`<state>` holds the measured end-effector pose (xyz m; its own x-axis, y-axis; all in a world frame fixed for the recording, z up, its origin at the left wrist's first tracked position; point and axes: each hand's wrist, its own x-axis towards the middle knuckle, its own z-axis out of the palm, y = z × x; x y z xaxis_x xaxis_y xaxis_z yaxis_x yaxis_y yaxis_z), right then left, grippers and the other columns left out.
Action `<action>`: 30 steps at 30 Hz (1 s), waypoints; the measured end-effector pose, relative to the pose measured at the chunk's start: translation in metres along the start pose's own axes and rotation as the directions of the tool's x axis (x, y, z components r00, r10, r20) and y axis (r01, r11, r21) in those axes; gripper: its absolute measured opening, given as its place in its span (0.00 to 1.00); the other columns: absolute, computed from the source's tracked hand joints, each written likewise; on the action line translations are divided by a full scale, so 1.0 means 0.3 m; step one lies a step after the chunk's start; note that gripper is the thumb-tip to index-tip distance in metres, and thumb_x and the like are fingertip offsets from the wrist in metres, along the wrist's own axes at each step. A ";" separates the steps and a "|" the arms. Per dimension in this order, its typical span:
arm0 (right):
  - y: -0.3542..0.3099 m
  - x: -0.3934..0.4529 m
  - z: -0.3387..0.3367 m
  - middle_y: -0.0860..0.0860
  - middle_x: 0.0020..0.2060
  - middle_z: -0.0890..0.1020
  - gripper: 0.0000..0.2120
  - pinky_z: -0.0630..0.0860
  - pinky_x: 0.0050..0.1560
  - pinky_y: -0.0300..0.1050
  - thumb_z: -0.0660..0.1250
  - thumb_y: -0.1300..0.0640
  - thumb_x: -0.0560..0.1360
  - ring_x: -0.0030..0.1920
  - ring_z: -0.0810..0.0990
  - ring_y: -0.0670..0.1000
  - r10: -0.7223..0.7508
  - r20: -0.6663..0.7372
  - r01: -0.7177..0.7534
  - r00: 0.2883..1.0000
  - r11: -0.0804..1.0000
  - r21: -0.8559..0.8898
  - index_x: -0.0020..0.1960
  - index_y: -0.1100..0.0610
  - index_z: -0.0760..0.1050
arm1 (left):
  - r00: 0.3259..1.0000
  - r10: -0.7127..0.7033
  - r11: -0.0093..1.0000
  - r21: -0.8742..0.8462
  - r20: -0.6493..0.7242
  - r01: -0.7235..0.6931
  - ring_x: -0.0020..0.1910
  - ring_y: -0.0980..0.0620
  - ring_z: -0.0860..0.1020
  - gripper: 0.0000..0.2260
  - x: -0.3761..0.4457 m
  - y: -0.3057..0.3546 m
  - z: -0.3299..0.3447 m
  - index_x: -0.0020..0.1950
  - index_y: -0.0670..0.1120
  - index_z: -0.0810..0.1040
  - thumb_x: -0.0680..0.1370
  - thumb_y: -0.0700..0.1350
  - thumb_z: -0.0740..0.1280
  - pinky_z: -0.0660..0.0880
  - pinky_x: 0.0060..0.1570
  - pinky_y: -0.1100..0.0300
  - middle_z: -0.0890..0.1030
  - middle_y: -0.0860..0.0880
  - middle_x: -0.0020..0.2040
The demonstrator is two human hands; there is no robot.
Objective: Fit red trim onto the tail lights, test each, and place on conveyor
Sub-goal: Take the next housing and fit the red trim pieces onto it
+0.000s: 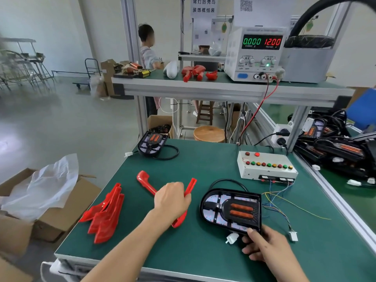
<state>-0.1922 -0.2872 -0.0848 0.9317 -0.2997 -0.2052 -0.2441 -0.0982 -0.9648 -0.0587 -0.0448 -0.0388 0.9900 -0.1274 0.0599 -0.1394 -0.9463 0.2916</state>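
Left hand: red trim gripped mid-tabletop, judged ready for fitting | right hand: tail light pinched at near edge, steadied just right of trim | trim not yet fitted

Two tail lights are counted on the green bench, one near and one at the far corner, with one red trim piece lying loose and a stack of about three more trims seen at the left. One test box is counted, carrying two buttons above a row of nine, and one power supply is seen on the shelf. The heap of lights on the conveyor cannot be counted.
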 end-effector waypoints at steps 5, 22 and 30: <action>-0.011 -0.017 0.002 0.53 0.33 0.85 0.06 0.78 0.31 0.47 0.69 0.49 0.78 0.27 0.82 0.59 0.006 -0.088 -0.018 0.996 0.990 -0.141 0.54 0.48 0.80 | 0.985 0.166 0.863 -0.491 0.050 -0.120 0.44 0.47 0.83 0.10 0.027 0.043 -0.053 0.46 0.47 0.73 0.84 0.50 0.61 0.78 0.48 0.50 0.85 0.49 0.42; -0.195 0.065 -0.078 0.37 0.53 0.80 0.09 0.70 0.51 0.39 0.65 0.46 0.79 0.51 0.78 0.43 -0.809 0.420 0.766 0.412 0.058 -0.640 0.58 0.45 0.76 | 0.494 0.605 0.702 -0.711 0.624 0.038 0.34 0.52 0.84 0.13 0.044 0.196 -0.144 0.49 0.50 0.85 0.80 0.58 0.68 0.78 0.35 0.63 0.88 0.45 0.49; -0.082 0.059 -0.118 0.39 0.45 0.80 0.09 0.76 0.48 0.42 0.71 0.48 0.76 0.46 0.78 0.44 -0.745 0.289 0.677 0.602 0.284 -0.679 0.53 0.50 0.84 | 0.975 -0.112 0.786 -0.583 0.192 0.205 0.31 0.46 0.80 0.21 0.035 0.090 0.005 0.40 0.42 0.75 0.81 0.59 0.61 0.82 0.42 0.51 0.82 0.44 0.35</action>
<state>-0.1793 -0.3235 -0.0589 0.8201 0.1672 0.5473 0.3791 -0.8751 -0.3007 -0.0521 -0.0720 -0.0316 0.9847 -0.0750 -0.1572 0.0819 -0.5970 0.7981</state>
